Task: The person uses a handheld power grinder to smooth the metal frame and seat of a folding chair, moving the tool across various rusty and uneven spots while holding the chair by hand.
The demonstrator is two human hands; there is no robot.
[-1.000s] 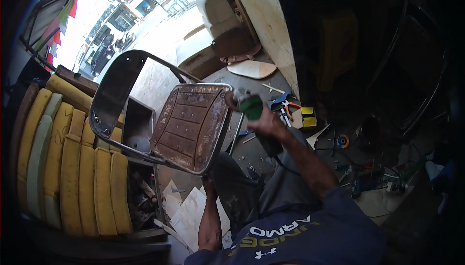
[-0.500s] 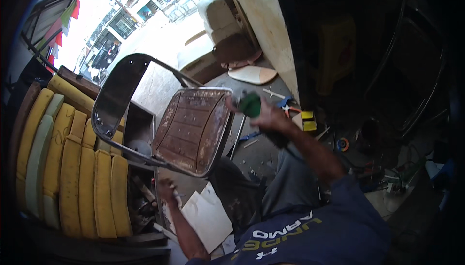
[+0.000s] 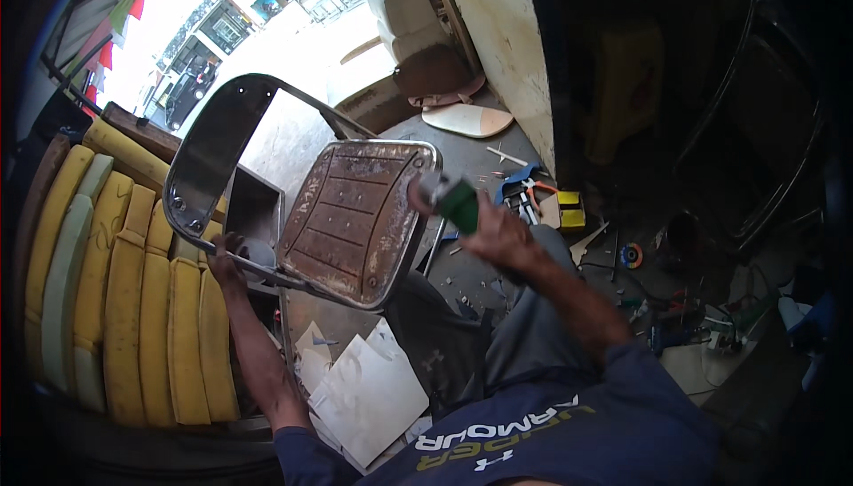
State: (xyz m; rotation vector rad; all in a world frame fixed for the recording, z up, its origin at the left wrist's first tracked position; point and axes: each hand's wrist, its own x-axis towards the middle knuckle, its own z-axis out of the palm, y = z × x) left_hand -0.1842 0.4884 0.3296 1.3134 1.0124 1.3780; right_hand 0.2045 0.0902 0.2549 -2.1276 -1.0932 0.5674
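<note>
A folding metal chair with a worn, rusty brown seat (image 3: 346, 215) stands tilted in front of me. Its bare backrest frame (image 3: 218, 135) rises at the left. My left hand (image 3: 228, 257) is closed around the frame tube, left of the seat. Closed around a green angle grinder (image 3: 460, 206) is my right hand (image 3: 505, 239). The grinder's disc is at the seat's right edge; whether it touches the metal, I cannot tell.
Yellow foam cushions (image 3: 133, 308) are stacked at the left. White sheets (image 3: 369, 397) lie near my lap. On the floor at right are a yellow-and-blue toolbox (image 3: 570, 211), a round abrasive disc (image 3: 631, 256) and cords. A dark chair frame (image 3: 755, 131) stands far right.
My left hand has risen from beside the sheets and taken hold of the chair frame. My right hand has brought the grinder slightly lower, to the seat's right edge.
</note>
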